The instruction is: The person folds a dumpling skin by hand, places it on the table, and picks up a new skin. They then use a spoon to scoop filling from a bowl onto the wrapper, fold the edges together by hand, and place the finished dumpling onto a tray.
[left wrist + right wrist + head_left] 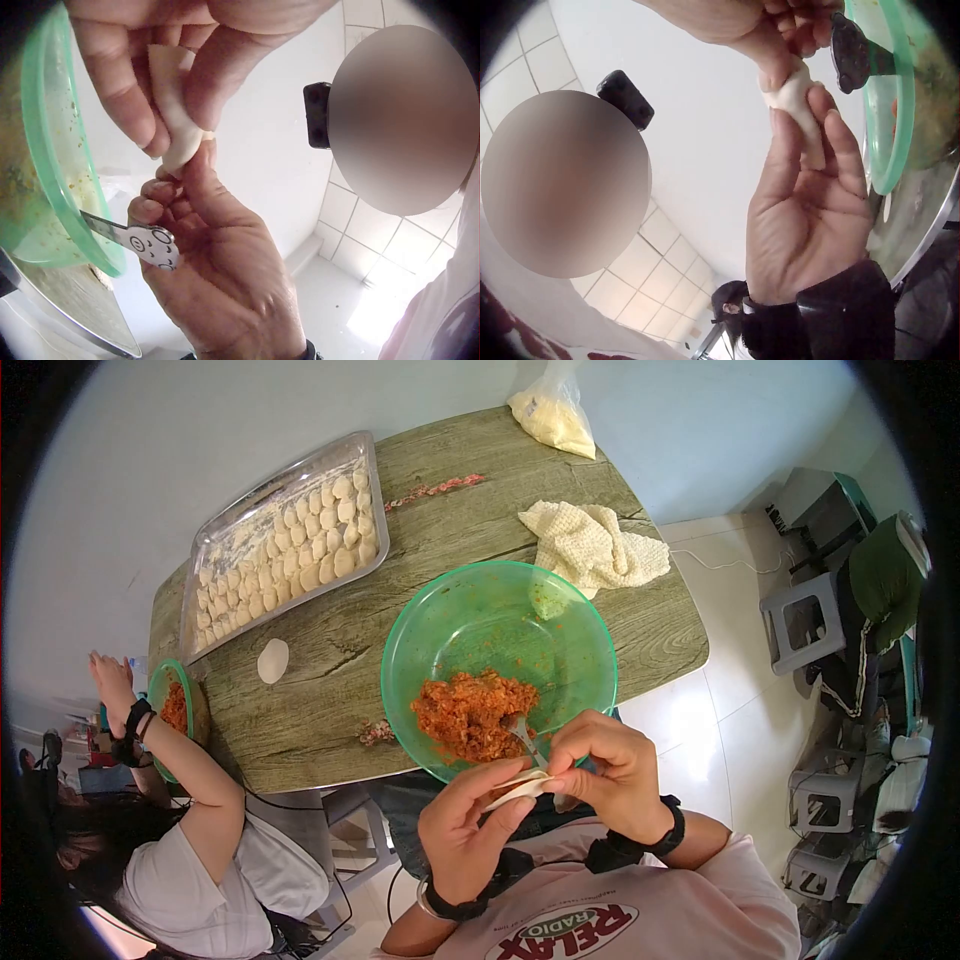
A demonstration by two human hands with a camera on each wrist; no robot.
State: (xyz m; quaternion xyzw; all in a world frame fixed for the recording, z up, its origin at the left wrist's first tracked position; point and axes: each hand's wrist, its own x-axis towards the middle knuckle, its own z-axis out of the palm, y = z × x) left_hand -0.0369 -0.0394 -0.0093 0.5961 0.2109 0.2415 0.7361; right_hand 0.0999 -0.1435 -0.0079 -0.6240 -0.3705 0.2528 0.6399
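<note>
Over the near rim of a green plastic bowl [480, 622], my two hands meet on a half-folded dumpling [520, 788]. My left hand [470, 825] holds the pale dough between thumb and fingers. Thumb and fingers of my right hand [612, 768] pinch the edge at one end. The right wrist view shows the dumpling [802, 112] folded lengthwise. Reddish minced filling [465, 710] lies in the near part of the bowl. A metal spoon [521, 734] stands in it, its handle leaning over the rim. The bear-shaped handle end [154, 245] overlaps my right palm in the left wrist view.
A metal tray [378, 485] with rows of dumplings [300, 550] stands at the back left. A round wrapper [273, 660] lies left of the bowl. Behind are a cream cloth [600, 550] and a plastic bag [556, 422]. Another person [205, 780] sits left, beside a smaller green bowl [188, 695].
</note>
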